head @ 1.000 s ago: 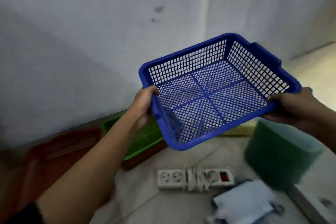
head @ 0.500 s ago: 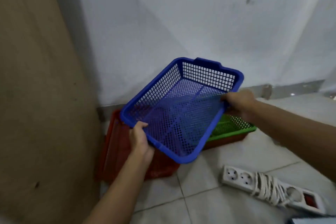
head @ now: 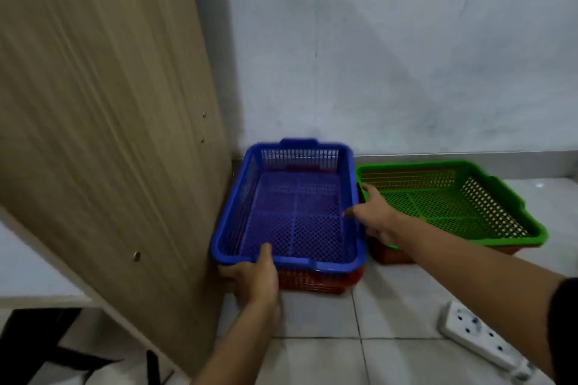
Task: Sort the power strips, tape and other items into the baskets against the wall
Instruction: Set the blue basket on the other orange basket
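Note:
An empty blue mesh basket (head: 352,172) rests on top of a red basket (head: 312,281) in the corner against the wall. My left hand (head: 255,278) grips the blue basket's near rim, thumb inside. My right hand (head: 373,216) holds its right rim, between the blue basket and a green basket (head: 488,194). The green basket sits to the right on another red basket (head: 391,255). A white power strip (head: 481,339) lies on the tiled floor at the lower right.
A tall wooden panel (head: 109,134) stands close on the left, touching the baskets' left side. A white wall (head: 406,56) runs behind the baskets. Pale floor tiles (head: 328,316) lie in front. Dark shapes (head: 37,347) sit at the bottom left.
The blue basket came down from mid-air and now sits level on the red basket in the corner. Both hands still hold its rims. The view has swung left.

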The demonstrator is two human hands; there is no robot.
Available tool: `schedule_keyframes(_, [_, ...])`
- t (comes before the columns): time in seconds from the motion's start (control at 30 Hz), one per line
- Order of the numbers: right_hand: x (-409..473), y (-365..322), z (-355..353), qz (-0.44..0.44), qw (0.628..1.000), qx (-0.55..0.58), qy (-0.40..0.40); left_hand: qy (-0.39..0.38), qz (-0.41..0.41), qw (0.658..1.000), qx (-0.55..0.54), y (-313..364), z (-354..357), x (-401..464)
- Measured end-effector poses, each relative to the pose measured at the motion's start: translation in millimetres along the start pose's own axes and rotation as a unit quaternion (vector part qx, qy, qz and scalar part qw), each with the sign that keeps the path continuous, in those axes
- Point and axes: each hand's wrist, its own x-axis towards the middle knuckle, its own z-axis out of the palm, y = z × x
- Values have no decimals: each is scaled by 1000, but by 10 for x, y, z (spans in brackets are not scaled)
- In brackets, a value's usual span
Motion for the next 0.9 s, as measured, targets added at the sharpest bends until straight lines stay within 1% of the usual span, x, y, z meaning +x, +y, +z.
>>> schedule_keyframes(0.07, [1, 63, 6, 6, 996, -83, -37, 8, -19, 1000, 18, -31, 10, 4])
schedule_keyframes(0.1, [-16, 93, 9, 16, 987, -148, -60, -1, -32, 999, 20, -32, 26, -21])
schedule_keyframes(0.17, [-26, 162, 14, 33, 958, -266, -103, -12, -46, 998, 27, -51, 68, -60])
schedule_keyframes(0.23, [-45, 222, 11, 37, 934, -331, -131, -12, -28, 998, 52, -86, 121, -82])
schedule_keyframes(0.3, [-39, 283, -13, 21, 909, -392, -138, -16, -11, 996, 83, -107, 175, -112])
schedule_keyframes(0.37, [-23, 311, -25, -1, 896, -422, -139, -7, 0, 992, 126, -70, 236, -182])
schedule_keyframes(0.43, [-29, 328, -78, -23, 890, -432, -147, 16, 45, 987, 156, 39, 333, -308])
schedule_keyframes(0.5, [-80, 310, -162, -46, 889, -432, -142, 23, 122, 974, 190, 196, 449, -458])
schedule_keyframes(0.53, [-100, 311, -243, -60, 895, -422, -132, 11, 166, 963, 214, 276, 540, -545])
schedule_keyframes(0.6, [-157, 307, -454, -104, 906, -399, -99, -43, 256, 928, 267, 444, 753, -761])
schedule_keyframes(0.63, [-195, 307, -596, -123, 908, -393, -82, -77, 304, 900, 302, 519, 875, -890])
schedule_keyframes(0.7, [-278, 337, -911, -144, 909, -389, -50, -142, 396, 821, 385, 638, 1124, -1141])
schedule_keyframes(0.77, [-361, 455, -1329, -133, 914, -382, -28, -200, 461, 737, 452, 698, 1397, -1421])
schedule_keyframes(0.8, [-402, 537, -1556, -126, 916, -380, -19, -225, 487, 700, 472, 700, 1537, -1560])
schedule_keyframes(0.87, [-496, 728, -1988, -103, 914, -392, 3, -262, 530, 638, 492, 657, 1773, -1802])
schedule_keyframes(0.9, [-558, 830, -2197, -84, 909, -408, 15, -278, 547, 615, 495, 601, 1881, -1910])
